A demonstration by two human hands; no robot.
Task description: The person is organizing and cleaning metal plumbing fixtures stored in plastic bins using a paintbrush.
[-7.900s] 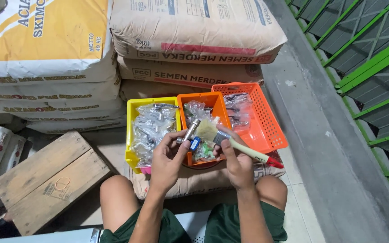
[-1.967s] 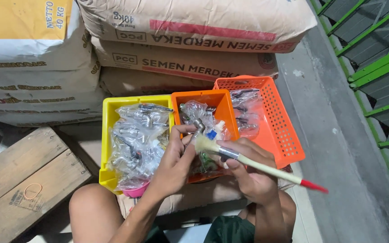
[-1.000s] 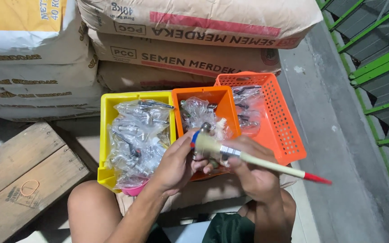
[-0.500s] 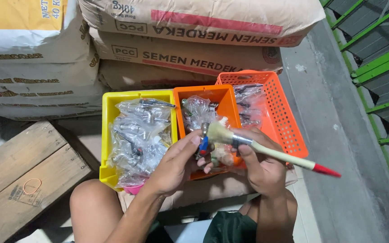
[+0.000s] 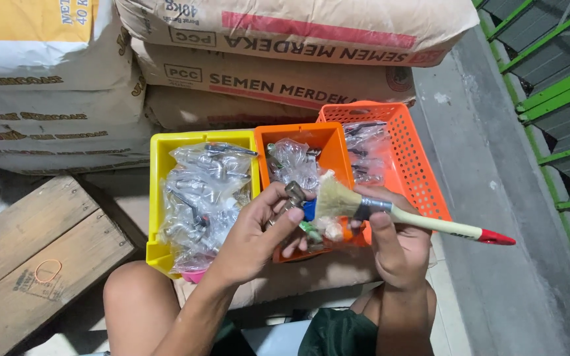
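My left hand (image 5: 255, 234) grips a small metal tap (image 5: 294, 196) with a blue handle, held over the orange bin (image 5: 298, 142). My right hand (image 5: 397, 240) holds a paintbrush (image 5: 423, 221) with a cream handle and a red tip. The brush's pale bristles rest against the tap. Bagged metal fittings fill the orange bin beneath both hands.
A yellow bin (image 5: 159, 198) of bagged metal fittings stands left of the orange bin, an orange mesh basket (image 5: 417, 165) right of it. Stacked cement sacks (image 5: 285, 59) lie behind. A wooden crate (image 5: 28, 250) sits at the left. A concrete ledge and green railing (image 5: 549, 92) run along the right.
The brush has swung so its bristles sweep over the tap, the handle now pointing right and slightly down. My left hand has turned the tap a little.
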